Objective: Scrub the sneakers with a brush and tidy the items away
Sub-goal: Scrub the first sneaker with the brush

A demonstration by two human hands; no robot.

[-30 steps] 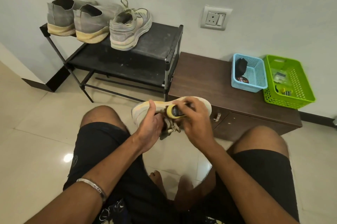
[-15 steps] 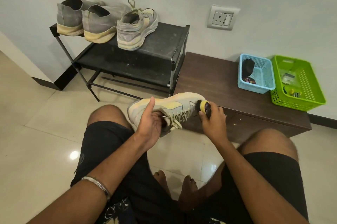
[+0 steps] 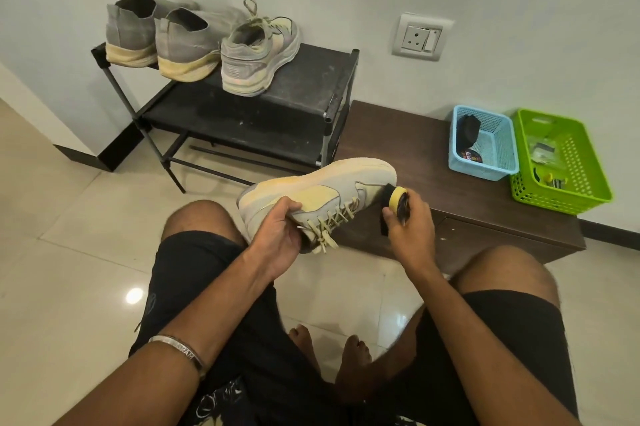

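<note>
head view: a seated person in black shorts holds a pale beige and yellow sneaker (image 3: 322,190) over the knees, its sole turned up and away, its toe pointing right. the left hand (image 3: 277,235) grasps it near the heel and collar, thumb over the side, fingers curled underneath by the loose laces. the right hand (image 3: 410,221) is clenched around a small brush (image 3: 393,198) with a yellow band; its black bristle end touches the sneaker's toe. a silver bracelet (image 3: 176,347) sits on the left wrist.

behind, a black shoe rack (image 3: 311,86) stands against the wall, carrying the matching sneaker (image 3: 259,51) and a pair of grey shoes (image 3: 162,37) just beside it, heels toward the camera. to the rack's right, touching it, is a low brown cabinet (image 3: 408,138). on its top stand a blue basket (image 3: 485,145) holding dark items and, just beside it, a green basket (image 3: 561,162) with small things too unclear to name. a wall socket (image 3: 420,39) is above the cabinet.
</note>
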